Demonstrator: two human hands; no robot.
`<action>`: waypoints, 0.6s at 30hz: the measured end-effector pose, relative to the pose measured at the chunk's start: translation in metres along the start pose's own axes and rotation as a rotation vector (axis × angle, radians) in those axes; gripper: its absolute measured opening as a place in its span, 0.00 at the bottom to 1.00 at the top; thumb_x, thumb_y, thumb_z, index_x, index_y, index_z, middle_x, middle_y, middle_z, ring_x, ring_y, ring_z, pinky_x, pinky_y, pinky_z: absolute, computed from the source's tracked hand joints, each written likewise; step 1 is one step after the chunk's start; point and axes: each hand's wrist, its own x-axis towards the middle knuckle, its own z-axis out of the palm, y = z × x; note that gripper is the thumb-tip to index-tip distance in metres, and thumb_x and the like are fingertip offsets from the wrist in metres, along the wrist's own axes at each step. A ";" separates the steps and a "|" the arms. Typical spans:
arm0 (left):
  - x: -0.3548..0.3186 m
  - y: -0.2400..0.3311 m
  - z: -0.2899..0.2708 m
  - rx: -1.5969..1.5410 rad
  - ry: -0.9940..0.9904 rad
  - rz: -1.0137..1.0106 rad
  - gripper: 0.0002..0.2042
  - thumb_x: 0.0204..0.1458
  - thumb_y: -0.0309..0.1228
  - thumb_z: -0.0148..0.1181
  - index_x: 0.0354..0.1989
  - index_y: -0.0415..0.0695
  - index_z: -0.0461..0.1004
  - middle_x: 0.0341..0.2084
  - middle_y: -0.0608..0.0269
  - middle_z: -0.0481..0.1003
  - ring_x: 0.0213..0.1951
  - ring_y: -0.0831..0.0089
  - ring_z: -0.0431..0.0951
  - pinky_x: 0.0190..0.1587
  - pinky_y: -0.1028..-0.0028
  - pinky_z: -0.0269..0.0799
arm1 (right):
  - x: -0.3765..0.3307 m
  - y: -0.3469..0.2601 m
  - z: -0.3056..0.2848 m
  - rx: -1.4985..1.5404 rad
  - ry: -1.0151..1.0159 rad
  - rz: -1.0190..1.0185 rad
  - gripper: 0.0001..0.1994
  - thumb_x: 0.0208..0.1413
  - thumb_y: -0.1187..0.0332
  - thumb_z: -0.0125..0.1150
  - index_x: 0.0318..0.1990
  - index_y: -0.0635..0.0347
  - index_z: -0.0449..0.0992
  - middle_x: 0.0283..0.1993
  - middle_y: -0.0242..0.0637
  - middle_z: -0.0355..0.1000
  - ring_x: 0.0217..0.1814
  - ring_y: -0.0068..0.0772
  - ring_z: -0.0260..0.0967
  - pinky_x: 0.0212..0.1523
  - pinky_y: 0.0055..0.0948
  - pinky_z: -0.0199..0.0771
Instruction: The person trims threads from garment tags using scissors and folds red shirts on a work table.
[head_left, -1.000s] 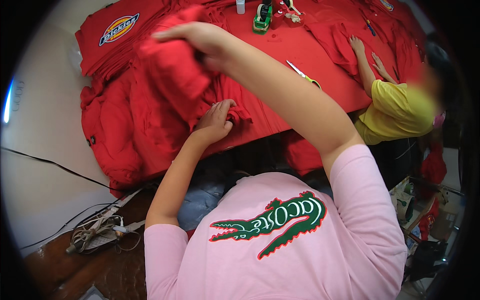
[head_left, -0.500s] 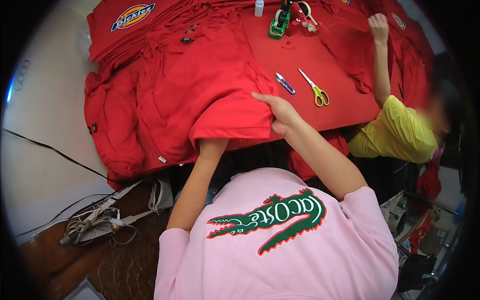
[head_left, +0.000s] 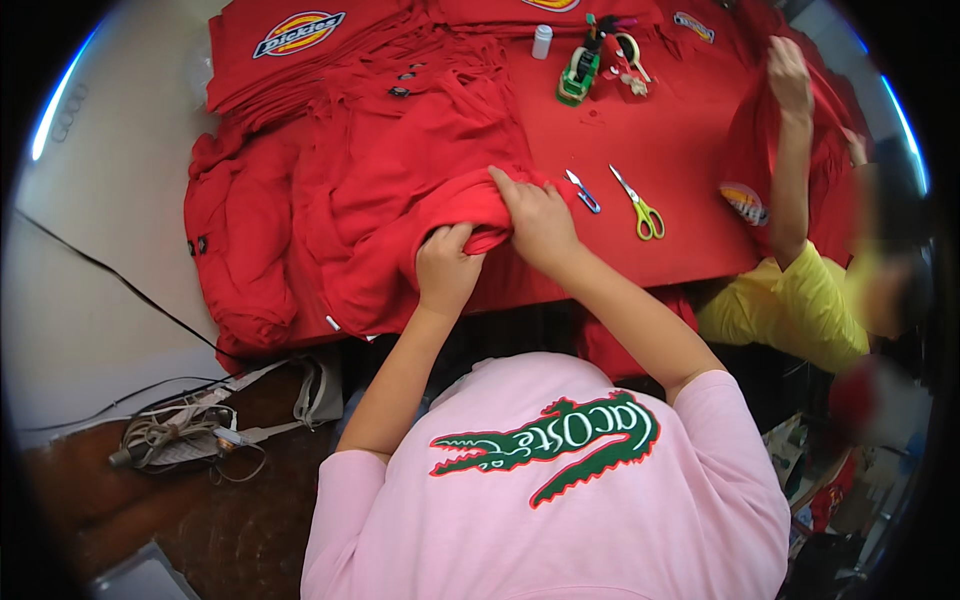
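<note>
A red shirt (head_left: 385, 195) with dark buttons lies bunched over the table's near edge. My left hand (head_left: 447, 272) has its fingers curled over the rolled edge of the shirt's opening, partly hidden inside the cloth. Across the opening, my right hand (head_left: 540, 225) grips the gathered red fabric, thumb on the near side. Just beyond it lie blue-handled thread snips (head_left: 582, 192), then scissors (head_left: 645, 215) with yellow-green handles.
Stacked red shirts (head_left: 290, 75) with a printed patch lie at the far left. A green tape dispenser (head_left: 575, 80) and a white bottle (head_left: 541, 42) stand at the back. On the right, a co-worker in yellow (head_left: 810, 310) lifts a red garment. Tangled cables (head_left: 185, 435) lie lower left.
My left hand has come out of the shirt's opening onto its edge. The opening, wide and flat before, is now bunched. The co-worker has raised a red garment.
</note>
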 end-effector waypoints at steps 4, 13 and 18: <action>-0.012 -0.032 -0.005 0.373 0.144 -0.075 0.09 0.43 0.27 0.68 0.34 0.39 0.81 0.25 0.47 0.77 0.35 0.42 0.78 0.49 0.53 0.69 | 0.063 0.009 -0.019 0.104 -0.064 -0.055 0.13 0.47 0.75 0.60 0.43 0.56 0.79 0.35 0.46 0.80 0.42 0.54 0.79 0.41 0.50 0.77; -0.054 -0.096 -0.063 0.441 0.029 -0.363 0.15 0.44 0.38 0.71 0.34 0.38 0.85 0.57 0.36 0.72 0.65 0.44 0.66 0.70 0.31 0.40 | 0.155 -0.076 -0.099 -0.079 -0.097 -0.326 0.11 0.48 0.72 0.60 0.41 0.56 0.79 0.37 0.45 0.80 0.44 0.52 0.79 0.43 0.50 0.78; -0.055 -0.110 -0.152 0.714 0.245 -0.481 0.16 0.45 0.38 0.70 0.43 0.49 0.86 0.78 0.48 0.47 0.78 0.39 0.37 0.71 0.27 0.30 | 0.154 -0.072 -0.155 -0.049 -0.121 -0.265 0.12 0.48 0.71 0.60 0.41 0.57 0.80 0.36 0.45 0.81 0.42 0.52 0.79 0.45 0.48 0.78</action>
